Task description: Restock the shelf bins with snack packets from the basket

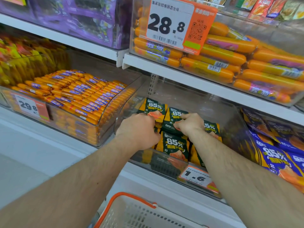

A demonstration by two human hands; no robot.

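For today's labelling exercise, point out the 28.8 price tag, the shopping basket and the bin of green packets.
28.8 price tag (166,24): head view, on the printed digits.
Shopping basket (131,197): head view, on its orange rim.
Bin of green packets (227,116): head view, on its clear right wall.

Open gap (189,96) above green packets (175,145)

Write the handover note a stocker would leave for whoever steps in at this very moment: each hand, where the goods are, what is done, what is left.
Left hand: inside the clear bin, fingers curled on the green packets; its grip is partly hidden.
Right hand: pinching a green packet in the same bin.
Goods: green packets stand in rows at the front of the bin; the back is still bare. The basket sits below the shelf; no packets show in its visible part.
Done: several packets placed.
Left: settle these packets, then probably fill the back if stock remains.
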